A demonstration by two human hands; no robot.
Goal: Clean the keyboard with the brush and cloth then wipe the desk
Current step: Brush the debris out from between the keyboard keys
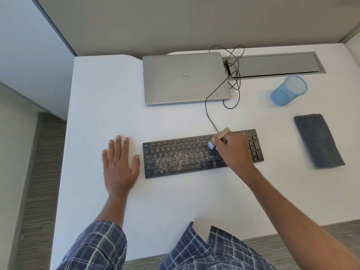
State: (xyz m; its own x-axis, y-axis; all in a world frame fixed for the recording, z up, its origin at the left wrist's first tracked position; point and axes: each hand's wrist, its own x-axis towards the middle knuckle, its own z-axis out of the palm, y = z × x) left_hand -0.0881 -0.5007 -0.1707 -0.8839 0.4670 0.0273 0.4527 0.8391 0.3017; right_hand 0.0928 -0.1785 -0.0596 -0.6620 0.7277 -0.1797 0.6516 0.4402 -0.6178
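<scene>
White desk (175, 201) carried the keyboard (202, 154) lengthwise left to right; right hand (232, 152) pinched the brush (217, 139), bristles on the right-centre keys, crumbs lying leftward. Left hand (118, 164) lay spread flat beside it; cloth (318, 141) waited far right

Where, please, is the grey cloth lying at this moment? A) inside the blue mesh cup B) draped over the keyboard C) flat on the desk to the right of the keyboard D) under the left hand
C: the grey cloth lies folded on the bare desk, apart from the right end of the keyboard, while the right hand works the brush over the keys.
</scene>
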